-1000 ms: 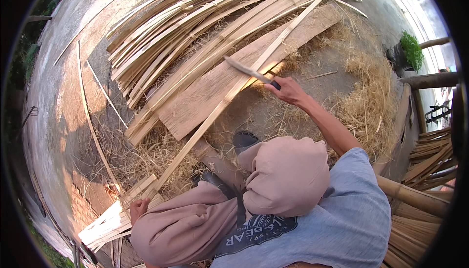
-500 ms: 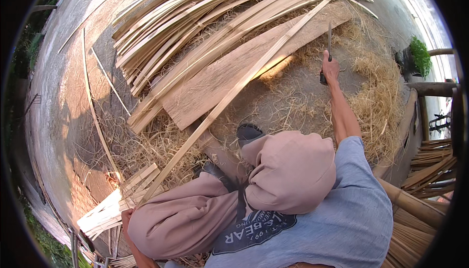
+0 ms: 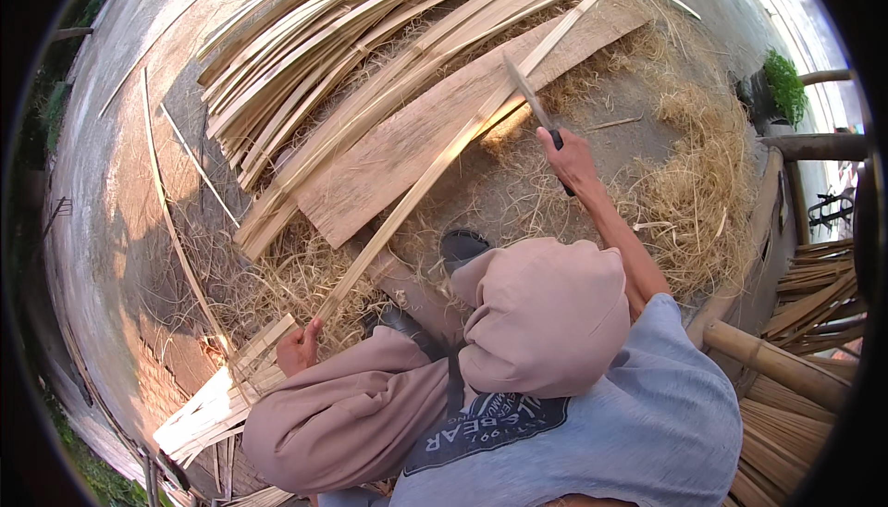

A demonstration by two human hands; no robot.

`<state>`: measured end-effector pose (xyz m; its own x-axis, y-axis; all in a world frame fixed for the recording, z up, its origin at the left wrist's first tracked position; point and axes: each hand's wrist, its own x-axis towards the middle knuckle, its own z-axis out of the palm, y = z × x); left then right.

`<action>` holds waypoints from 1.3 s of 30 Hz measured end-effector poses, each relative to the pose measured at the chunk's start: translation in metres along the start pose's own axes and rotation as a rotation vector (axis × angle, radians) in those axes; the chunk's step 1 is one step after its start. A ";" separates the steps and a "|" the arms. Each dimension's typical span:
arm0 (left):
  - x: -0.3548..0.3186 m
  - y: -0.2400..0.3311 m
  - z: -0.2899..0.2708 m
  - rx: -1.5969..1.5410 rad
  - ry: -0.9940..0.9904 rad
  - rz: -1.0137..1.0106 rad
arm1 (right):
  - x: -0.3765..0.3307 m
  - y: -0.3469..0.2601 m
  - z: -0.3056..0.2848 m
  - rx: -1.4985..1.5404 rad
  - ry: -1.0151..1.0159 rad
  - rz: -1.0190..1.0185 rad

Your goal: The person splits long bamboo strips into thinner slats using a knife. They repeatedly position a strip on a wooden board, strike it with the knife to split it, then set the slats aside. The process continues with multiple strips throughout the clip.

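My right hand is closed round the black handle of a knife. The blade points up and to the left, its tip over a long bamboo strip; whether it touches is unclear. My left hand, beside my left knee, grips the near end of that strip. From there the strip slants away to the far right, crossing a wide flat plank. Under my left hand lies a bundle of pale split strips.
A large pile of bamboo strips lies beyond the plank. Thin shavings cover the ground on the right. A bamboo pole stands out at my right side, near more stacked strips. A green plant is at the far right.
My right hand has swung the knife left, from beyond the strip to over it. My left hand has come forward from beside my leg onto the strip's end. A small sliver now lies on the ground.
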<state>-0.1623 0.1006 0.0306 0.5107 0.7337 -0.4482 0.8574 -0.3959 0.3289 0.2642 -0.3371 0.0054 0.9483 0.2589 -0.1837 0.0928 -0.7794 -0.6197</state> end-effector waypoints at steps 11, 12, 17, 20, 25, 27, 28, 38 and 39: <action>-0.006 0.009 -0.002 0.089 0.076 0.076 | -0.060 -0.020 0.044 -0.114 -0.103 -0.334; -0.007 0.009 -0.006 0.096 0.043 0.058 | -0.055 -0.008 0.038 -0.070 -0.085 -0.265; -0.005 -0.016 0.011 -0.005 0.055 0.062 | -0.034 -0.013 0.025 -0.112 -0.097 -0.272; -0.010 0.001 0.002 -0.026 0.012 0.017 | -0.033 0.004 0.022 -0.062 -0.114 -0.267; -0.009 -0.002 -0.001 0.086 0.031 0.032 | -0.020 -0.022 0.021 -0.088 -0.159 -0.169; -0.009 0.002 -0.014 0.145 -0.001 0.041 | -0.036 -0.016 0.032 -0.120 -0.160 -0.239; -0.007 0.001 -0.014 0.101 -0.008 0.027 | -0.036 -0.013 0.035 -0.144 -0.160 -0.285; 0.023 -0.013 -0.026 -0.006 -0.007 0.054 | 0.022 0.011 -0.008 0.728 -0.022 0.086; 0.024 -0.015 -0.025 -0.033 -0.004 0.068 | 0.014 0.003 -0.004 0.767 -0.102 0.223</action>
<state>-0.1649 0.1376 0.0356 0.5680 0.7037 -0.4269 0.8181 -0.4261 0.3862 0.2791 -0.3378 0.0044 0.8842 0.2231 -0.4103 -0.3647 -0.2191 -0.9050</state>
